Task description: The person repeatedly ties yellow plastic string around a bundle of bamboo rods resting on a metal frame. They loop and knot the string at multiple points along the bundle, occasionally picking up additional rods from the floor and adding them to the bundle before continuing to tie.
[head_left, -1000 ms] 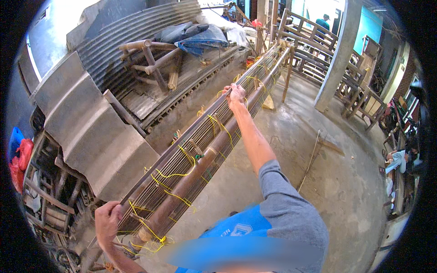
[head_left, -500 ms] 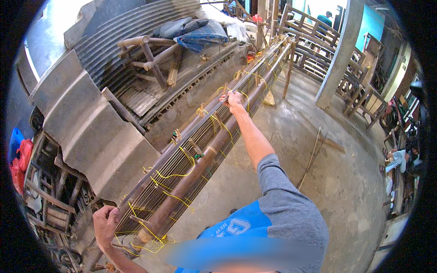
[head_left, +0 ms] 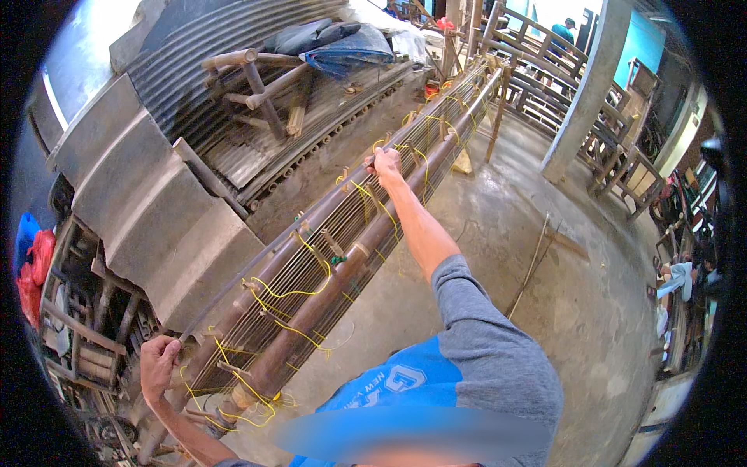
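A long, thin dark strip point(head_left: 222, 297), probably a bamboo slat, stretches between my two hands. My left hand point(head_left: 159, 366) pinches its near end, left of a long rack. Far up the rack, my right hand point(head_left: 384, 165) is closed around the strip, its fingers partly hidden. Beneath it run two thick brown bamboo poles point(head_left: 305, 317) with many narrow slats point(head_left: 299, 272) lying lengthwise between them. Short wooden pegs point(head_left: 333, 243) stand up along the rack. Yellow string point(head_left: 299, 293) loops loosely around the slats and pegs, bunching at the near end.
Curved grey roofing sheets point(head_left: 152, 210) lie close on the left, with stacked bamboo furniture point(head_left: 101, 327) below them. A bamboo frame point(head_left: 264, 89) and blue tarp point(head_left: 354, 48) rest behind. Right of the rack are a concrete floor point(head_left: 498, 257), a pillar point(head_left: 587, 93) and a thin stick point(head_left: 531, 268).
My left hand has moved left and slightly up, carrying the strip's near end outward past the rack's left pole. My right hand has shifted a little left.
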Tool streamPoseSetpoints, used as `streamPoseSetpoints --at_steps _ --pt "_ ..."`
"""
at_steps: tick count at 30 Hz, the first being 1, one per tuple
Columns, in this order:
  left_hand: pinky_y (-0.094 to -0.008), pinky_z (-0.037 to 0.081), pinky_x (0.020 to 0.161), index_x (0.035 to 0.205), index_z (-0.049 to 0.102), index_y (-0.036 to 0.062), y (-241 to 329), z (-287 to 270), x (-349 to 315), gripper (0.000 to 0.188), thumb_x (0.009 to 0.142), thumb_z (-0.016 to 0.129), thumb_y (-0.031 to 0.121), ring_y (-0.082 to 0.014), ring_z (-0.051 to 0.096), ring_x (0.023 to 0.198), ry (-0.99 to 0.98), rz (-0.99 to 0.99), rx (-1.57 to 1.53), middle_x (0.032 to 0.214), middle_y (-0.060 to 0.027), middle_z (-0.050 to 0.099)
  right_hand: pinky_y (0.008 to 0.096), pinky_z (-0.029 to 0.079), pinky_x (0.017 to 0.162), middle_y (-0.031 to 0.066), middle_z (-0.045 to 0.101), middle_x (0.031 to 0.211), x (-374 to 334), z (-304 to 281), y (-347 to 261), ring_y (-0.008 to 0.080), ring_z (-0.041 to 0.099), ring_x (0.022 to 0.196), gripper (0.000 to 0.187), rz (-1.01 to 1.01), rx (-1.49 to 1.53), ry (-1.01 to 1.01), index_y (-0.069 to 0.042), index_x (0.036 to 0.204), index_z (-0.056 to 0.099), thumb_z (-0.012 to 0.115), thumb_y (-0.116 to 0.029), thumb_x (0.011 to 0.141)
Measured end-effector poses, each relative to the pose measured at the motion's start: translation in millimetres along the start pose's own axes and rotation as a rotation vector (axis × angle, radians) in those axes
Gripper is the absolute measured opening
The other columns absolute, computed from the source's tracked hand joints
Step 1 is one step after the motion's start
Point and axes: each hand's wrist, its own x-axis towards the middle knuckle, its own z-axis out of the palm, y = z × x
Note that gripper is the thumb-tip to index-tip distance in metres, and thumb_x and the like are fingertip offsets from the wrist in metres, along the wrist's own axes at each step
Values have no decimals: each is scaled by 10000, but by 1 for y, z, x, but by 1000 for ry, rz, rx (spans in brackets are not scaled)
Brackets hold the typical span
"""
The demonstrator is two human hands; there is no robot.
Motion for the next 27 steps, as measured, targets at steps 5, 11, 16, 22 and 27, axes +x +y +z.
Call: streamPoseSetpoints --at_steps 5,11,16,22,27 --pt "-329 372 519 659 553 -33 -31 17 11 294 740 523 248 -242 480 519 106 227 327 551 -133 485 421 410 811 258 532 996 -27 -20 -11 389 508 954 427 -356 -1203 200 74 924 500 452 -336 816" --pt "-364 404 608 785 593 10 -110 77 26 221 773 565 229 -301 516 686 267 369 209 725 -162 543 362 442 731 148 578 973 -179 26 -7 278 560 861 251 -895 -946 -682 -21 1005 546 519 -166 802" --pt "-354 426 648 830 602 19 -133 110 24 181 753 578 181 -287 542 719 334 346 138 731 -142 549 351 453 691 132 600 862 -267 88 15 307 569 806 181 -872 -1113 -1069 -49 879 584 548 -204 792" --pt "-358 437 682 777 614 27 -136 116 23 144 725 577 157 -294 539 776 278 241 147 739 -150 563 400 457 573 147 596 705 -375 86 85 335 579 667 264 -689 -1056 -1416 -47 747 562 509 -296 817" --pt "-424 438 521 950 487 71 -147 136 27 228 751 513 179 -354 568 628 247 168 329 644 -174 564 404 426 520 154 539 621 -427 101 109 305 541 576 299 -717 -946 -1465 -40 665 511 399 -238 859"
